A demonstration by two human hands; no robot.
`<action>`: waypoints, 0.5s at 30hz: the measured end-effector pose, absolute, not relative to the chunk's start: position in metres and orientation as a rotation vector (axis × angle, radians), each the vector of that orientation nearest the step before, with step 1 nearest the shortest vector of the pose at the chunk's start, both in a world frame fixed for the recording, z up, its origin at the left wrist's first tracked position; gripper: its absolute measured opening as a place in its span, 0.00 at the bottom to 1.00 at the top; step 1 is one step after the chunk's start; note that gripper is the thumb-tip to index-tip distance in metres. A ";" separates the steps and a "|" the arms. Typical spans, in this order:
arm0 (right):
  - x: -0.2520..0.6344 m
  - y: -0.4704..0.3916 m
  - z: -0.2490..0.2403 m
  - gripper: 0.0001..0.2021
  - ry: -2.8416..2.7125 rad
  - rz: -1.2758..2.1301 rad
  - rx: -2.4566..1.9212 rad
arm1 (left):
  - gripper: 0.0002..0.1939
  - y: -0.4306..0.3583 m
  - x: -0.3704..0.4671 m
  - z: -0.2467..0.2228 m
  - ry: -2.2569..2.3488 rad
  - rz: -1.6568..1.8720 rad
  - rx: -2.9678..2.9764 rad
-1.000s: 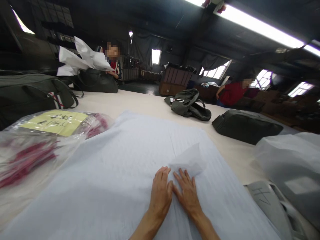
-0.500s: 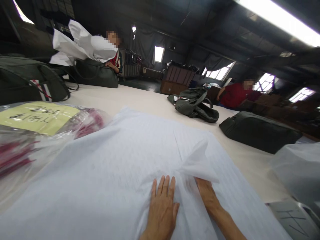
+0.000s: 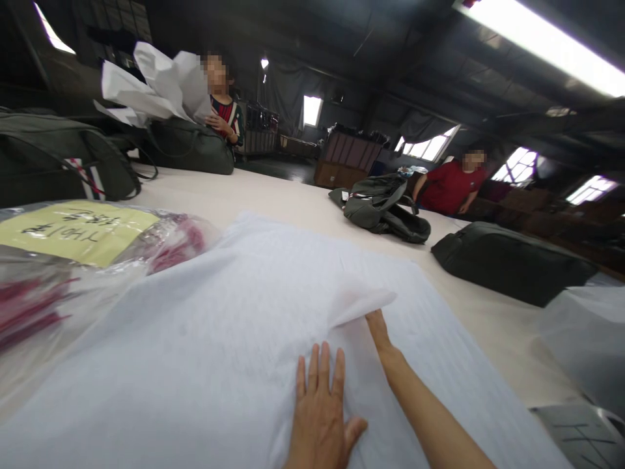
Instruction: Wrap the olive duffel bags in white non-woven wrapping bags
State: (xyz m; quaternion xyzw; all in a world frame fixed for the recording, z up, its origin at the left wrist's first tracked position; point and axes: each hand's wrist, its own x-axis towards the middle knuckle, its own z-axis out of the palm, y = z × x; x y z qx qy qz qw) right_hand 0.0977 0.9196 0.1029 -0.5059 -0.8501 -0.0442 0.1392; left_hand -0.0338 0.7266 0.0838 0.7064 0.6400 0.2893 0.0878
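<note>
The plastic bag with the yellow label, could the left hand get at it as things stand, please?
Probably yes, with a stretch leftward: the left hand lies palm down on the white sheet, fingers spread, and nothing visible stands between it and the plastic bag.

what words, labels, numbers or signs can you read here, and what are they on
Nothing reads surely enough to quote.
Yellow label on the clear bag: black handwriting, seemingly upside down, unclear.
Grey object, lower right: dark handwritten strokes, cut off by the frame, unclear.
White tag on the open dark bag: too small.
White sheet under the left hand: no writing seen.
</note>
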 end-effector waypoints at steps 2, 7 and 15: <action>0.101 0.909 0.093 0.27 -2.524 -0.083 -1.472 | 0.48 0.726 -0.031 0.069 1.845 0.749 2.139; 0.120 0.869 0.085 0.24 -2.511 -0.095 -1.648 | 0.50 0.715 -0.013 0.047 1.775 0.642 2.174; 0.182 0.832 0.127 0.19 -2.638 -0.232 -1.715 | 0.25 0.696 0.007 0.052 1.899 0.546 2.173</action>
